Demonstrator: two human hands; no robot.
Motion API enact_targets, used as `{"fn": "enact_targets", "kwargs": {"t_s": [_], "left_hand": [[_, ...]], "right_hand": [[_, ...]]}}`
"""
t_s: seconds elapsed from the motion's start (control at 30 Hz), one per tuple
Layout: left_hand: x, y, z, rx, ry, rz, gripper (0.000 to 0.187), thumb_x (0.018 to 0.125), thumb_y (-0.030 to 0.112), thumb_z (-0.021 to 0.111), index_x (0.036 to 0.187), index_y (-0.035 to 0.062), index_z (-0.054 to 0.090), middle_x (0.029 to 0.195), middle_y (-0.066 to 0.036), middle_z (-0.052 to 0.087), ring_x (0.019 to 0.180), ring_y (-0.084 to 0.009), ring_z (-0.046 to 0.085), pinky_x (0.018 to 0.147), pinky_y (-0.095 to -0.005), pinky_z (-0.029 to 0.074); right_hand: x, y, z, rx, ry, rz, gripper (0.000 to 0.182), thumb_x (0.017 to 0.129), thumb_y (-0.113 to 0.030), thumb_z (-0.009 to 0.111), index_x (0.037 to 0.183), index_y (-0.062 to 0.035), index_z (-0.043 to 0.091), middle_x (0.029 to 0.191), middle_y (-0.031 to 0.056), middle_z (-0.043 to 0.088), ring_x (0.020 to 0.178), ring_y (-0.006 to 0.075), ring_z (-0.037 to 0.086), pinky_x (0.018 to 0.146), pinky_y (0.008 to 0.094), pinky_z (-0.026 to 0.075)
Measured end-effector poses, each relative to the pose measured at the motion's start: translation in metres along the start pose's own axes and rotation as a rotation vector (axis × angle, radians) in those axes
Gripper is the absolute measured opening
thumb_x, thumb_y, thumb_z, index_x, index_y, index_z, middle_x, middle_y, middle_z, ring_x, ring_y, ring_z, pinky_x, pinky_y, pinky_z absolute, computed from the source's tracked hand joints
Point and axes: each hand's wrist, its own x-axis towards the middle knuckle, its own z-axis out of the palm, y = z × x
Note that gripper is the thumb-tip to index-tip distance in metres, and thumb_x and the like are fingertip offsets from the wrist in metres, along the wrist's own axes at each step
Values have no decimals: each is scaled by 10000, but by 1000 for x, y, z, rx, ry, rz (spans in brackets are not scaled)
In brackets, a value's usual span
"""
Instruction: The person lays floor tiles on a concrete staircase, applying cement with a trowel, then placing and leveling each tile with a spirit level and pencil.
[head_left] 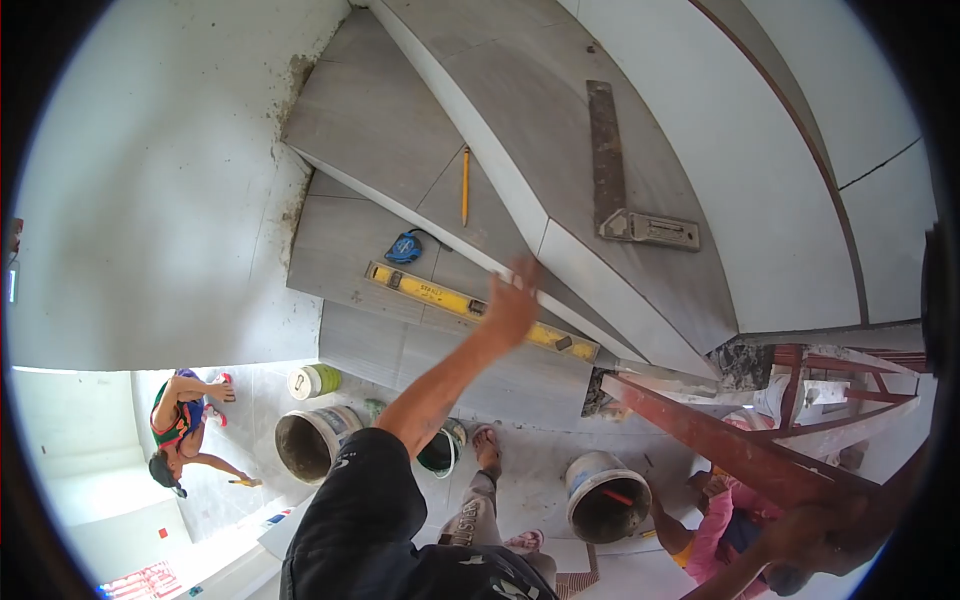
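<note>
My left hand (515, 300), a little blurred, reaches over the yellow spirit level (430, 292) and the white edge of a grey tiled step (370, 120). Its fingers look apart, with nothing visible in them. The level lies slantwise on the step below. Left of the hand sits a blue tape measure (404, 247). A yellow pencil (465, 187) rests on the step above, and a metal square (610, 165) lies on the higher step at the right. My right hand is out of the frame.
Buckets (308, 440) stand on the floor below the steps, beside my foot. A red metal frame (720, 440) leans at the lower right, near a person in pink (725, 520) and a bare arm. Another person (180, 425) bends at the lower left. A white wall (150, 200) borders the steps.
</note>
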Motion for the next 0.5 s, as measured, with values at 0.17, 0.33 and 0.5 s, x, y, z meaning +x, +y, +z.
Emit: {"fn": "enact_targets", "kwargs": {"t_s": [0.17, 0.33, 0.5], "left_hand": [[-61, 44, -17, -701, 51, 254, 545, 749, 43, 604, 1287, 28, 521, 1373, -159, 470, 1369, -325, 347, 942, -580, 324], [-22, 5, 4, -469, 388, -219, 472, 743, 26, 600, 1213, 31, 557, 1251, -127, 533, 1267, -281, 429, 943, -510, 317], [13, -12, 4, -446, 428, -46, 397, 769, 8, 570, 1165, 33, 577, 1213, -101, 548, 1252, -237, 443, 975, -509, 304]], "right_hand": [[-6, 11, 2, -21, 58, 20, 518, 893, -276, 683, 1137, 157, 538, 1073, 283, 625, 982, 365, 639, 883, 440, 510], [-6, -1, 5, -113, 134, -23, 636, 867, -351, 707, 1178, 162, 492, 1107, 300, 595, 1000, 383, 623, 887, 450, 508], [-3, 23, 2, -124, 147, -86, 645, 868, -381, 708, 1148, 166, 511, 1068, 273, 612, 986, 342, 629, 865, 417, 510]]}}
